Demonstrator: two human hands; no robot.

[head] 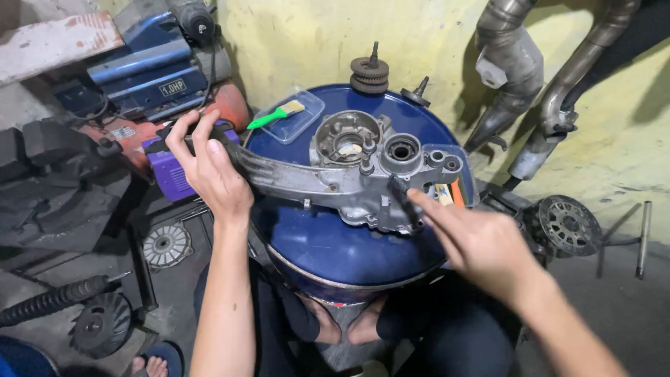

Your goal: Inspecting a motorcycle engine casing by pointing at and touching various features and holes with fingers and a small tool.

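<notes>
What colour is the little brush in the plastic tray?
Its handle is bright green, seen in the head view.

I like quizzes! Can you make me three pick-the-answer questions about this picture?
1. Where does the metal engine case lie?
A on the blue drum
B on the floor
C in a box

2. What colour is the brush handle?
A red
B green
C yellow

3. What is the left hand doing?
A hanging free
B gripping the case's long arm
C holding the brush

Answers: 1 A, it rests on the blue drum top. 2 B, bright green in the clear tray. 3 B, fingers wrap the arm's end; the right hand touches the other end.
</notes>
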